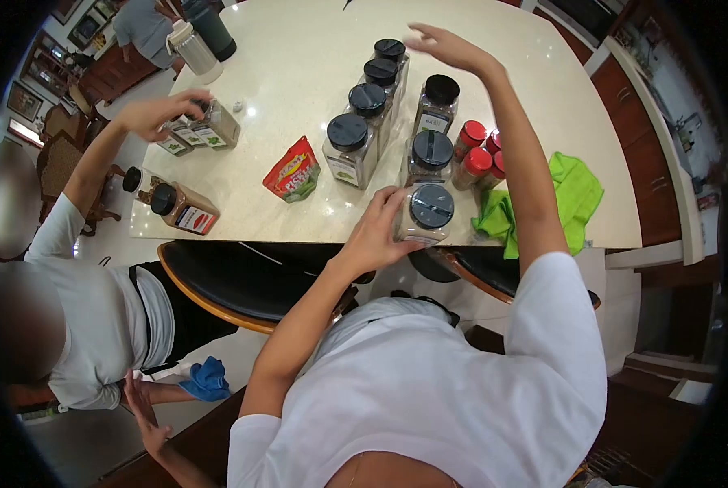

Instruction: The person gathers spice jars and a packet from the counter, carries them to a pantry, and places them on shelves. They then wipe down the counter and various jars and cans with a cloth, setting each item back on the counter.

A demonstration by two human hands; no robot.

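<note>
My left hand (378, 225) is wrapped around the side of a clear spice jar (429, 213) with a black lid, at the table's near edge. My right hand (449, 47) is stretched out with its fingers apart, holding nothing. It hovers over the far side of the table, right of a row of black-lidded spice jars (349, 146). Two more black-lidded jars, a jar (430, 154) and a farther jar (439, 102), stand in line beyond the one I hold. Beside them are several smaller red-capped bottles (474, 163).
A red and green pouch (293, 171) lies mid-table, a green cloth (574, 199) at the right edge. At left, a co-worker's hand (164, 115) touches grouped jars (213, 126); brown-filled jars (185, 207) lie nearer. A tumbler (209, 28) and bottle (193, 49) stand behind. Black chairs (242, 281) border the table.
</note>
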